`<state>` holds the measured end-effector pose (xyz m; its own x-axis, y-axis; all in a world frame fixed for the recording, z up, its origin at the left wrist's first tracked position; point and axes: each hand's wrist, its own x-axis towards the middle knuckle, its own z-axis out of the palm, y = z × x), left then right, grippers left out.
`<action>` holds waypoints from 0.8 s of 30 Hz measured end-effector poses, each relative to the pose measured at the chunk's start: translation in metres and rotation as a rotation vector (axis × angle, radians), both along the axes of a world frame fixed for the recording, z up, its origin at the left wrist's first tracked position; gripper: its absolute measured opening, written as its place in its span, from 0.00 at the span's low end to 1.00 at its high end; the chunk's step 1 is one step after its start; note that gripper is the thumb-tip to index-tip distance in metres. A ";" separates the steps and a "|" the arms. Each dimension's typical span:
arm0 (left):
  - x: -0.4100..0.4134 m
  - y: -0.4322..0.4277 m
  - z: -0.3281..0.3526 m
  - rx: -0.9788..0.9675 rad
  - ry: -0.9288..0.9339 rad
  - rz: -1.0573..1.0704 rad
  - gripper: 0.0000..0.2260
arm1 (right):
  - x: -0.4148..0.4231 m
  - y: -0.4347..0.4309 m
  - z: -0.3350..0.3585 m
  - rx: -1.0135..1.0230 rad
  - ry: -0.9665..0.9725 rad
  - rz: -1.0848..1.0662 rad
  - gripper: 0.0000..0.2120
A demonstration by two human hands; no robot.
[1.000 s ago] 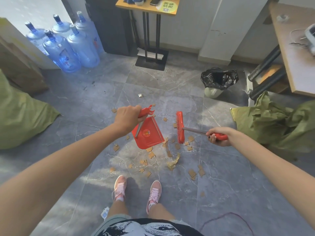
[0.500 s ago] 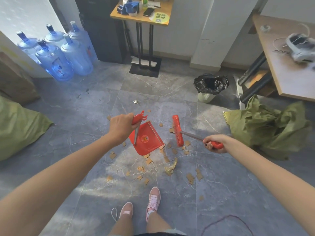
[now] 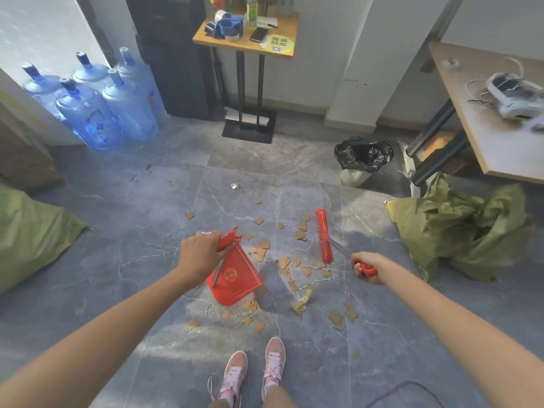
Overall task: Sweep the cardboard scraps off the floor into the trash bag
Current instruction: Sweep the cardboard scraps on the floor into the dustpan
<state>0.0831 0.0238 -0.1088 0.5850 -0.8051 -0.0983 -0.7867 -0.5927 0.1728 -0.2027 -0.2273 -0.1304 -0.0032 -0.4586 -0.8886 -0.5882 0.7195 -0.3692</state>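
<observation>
Grey floor tiles (image 3: 141, 260) carry the cardboard scraps (image 3: 264, 243). Most lie between the dustpan (image 3: 232, 278) and the head of the broom (image 3: 323, 235), whose long axis points away from the person. The left hand (image 3: 198, 256) grips the dustpan by its handle, and the right hand (image 3: 366, 267) is closed round the broom's grip. The trash bag (image 3: 363, 154) stands well apart, beyond the broom.

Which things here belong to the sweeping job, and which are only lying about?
For the job:
- left hand holding the red dustpan
- right hand holding the red broom
- cardboard scraps
- black trash bag

Lying about:
- water bottles
- green sack
- side table
</observation>
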 end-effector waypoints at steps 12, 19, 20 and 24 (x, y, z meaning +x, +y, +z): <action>-0.025 -0.004 0.009 0.014 -0.018 0.097 0.17 | -0.029 -0.023 0.011 0.044 -0.086 0.049 0.06; -0.050 -0.016 0.021 -0.008 -0.028 0.074 0.17 | -0.041 -0.022 0.024 0.069 -0.121 0.058 0.06; -0.051 -0.018 0.022 -0.012 -0.030 0.081 0.17 | -0.041 -0.022 0.025 0.072 -0.128 0.057 0.06; -0.054 -0.022 0.019 -0.043 0.004 0.113 0.17 | -0.039 -0.024 0.022 0.062 -0.136 0.047 0.05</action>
